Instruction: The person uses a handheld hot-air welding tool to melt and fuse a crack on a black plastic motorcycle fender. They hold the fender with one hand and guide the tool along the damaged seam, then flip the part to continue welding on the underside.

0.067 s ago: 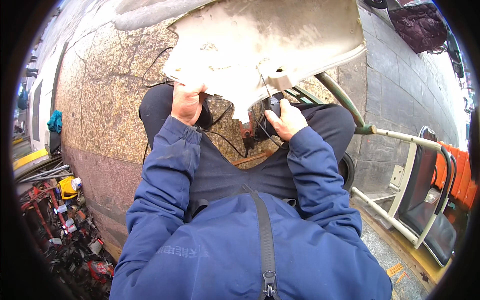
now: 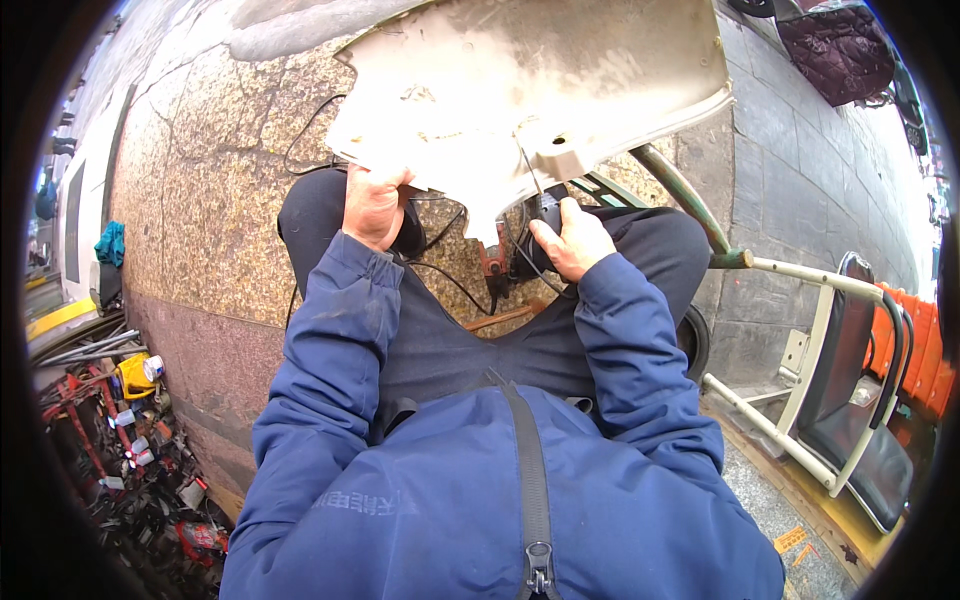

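A large, whitish, scuffed panel point(image 2: 600, 90) with an irregular broken-looking edge lies tilted across the upper middle, in front of my knees. My left hand point(image 2: 376, 207) is closed on its near left edge, thumb on top; the fingers underneath are hidden. Beneath the panel's near right edge, my right hand point(image 2: 574, 241) closes round a dark, rounded object point(image 2: 546, 210) whose kind I cannot make out. A thin cable runs past that hand up onto the panel. Between my knees, below the panel's narrow tip, shows a reddish metal part point(image 2: 495, 262) with dark cables around it.
A greenish metal tube point(image 2: 685, 195) slants beside my right knee. To the right stands a black-padded chair point(image 2: 850, 420) with a pale frame, near an orange slatted thing point(image 2: 915, 350). A pile of tools and scrap point(image 2: 130, 460) lies at lower left. Dark quilted cloth point(image 2: 838, 52) sits far right.
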Demonstrator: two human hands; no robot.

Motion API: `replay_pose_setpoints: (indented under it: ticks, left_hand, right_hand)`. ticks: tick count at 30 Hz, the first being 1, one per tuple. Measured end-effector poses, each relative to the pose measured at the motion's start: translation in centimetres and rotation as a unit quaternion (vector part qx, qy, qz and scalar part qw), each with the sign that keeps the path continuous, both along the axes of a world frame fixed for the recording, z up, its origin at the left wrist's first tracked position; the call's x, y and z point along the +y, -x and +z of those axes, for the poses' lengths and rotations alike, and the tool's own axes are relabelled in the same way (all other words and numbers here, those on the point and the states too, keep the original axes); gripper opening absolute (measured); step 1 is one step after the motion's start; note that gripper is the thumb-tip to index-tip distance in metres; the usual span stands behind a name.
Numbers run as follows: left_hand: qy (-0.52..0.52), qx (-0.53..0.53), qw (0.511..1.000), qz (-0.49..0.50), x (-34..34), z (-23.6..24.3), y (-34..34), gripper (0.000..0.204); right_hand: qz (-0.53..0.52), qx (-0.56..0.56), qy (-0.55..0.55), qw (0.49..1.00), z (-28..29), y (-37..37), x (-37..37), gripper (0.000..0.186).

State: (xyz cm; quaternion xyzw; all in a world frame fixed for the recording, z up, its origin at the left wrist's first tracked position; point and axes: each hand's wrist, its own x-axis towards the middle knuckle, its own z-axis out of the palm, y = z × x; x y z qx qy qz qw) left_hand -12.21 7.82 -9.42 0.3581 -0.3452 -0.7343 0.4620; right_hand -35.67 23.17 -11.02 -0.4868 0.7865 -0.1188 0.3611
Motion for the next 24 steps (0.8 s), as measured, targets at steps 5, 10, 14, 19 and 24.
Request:
replay_pose_setpoints:
  ticks: [5,10,14,19,24]
  left_hand:
    - [-0.012,-0.002,1.0,0.001,0.0,0.5,0.2,0.022]
    - [-0.006,0.014,1.0,0.0,-0.1,0.1,0.2,0.025]
    - [-0.009,0.016,1.0,-0.01,-0.2,-0.2,-0.1,0.028]
    - [0.001,0.022,0.999,-0.027,-0.5,-0.7,-0.3,0.026]
    - [-0.001,0.015,1.0,-0.02,-0.4,-0.6,-0.2,0.025]
  right_hand:
    - [0.002,0.001,-0.004,1.0,0.0,0.1,-0.1,0.056]
    - [0.003,0.008,-0.005,1.0,0.0,0.1,-0.1,0.056]
    - [0.001,0.006,-0.005,1.0,-0.1,0.1,-0.1,0.056]
    - [0.001,0.006,-0.006,1.0,-0.1,0.1,-0.1,0.056]
    - [0.0,0.003,-0.005,1.0,-0.1,0.2,-0.1,0.055]
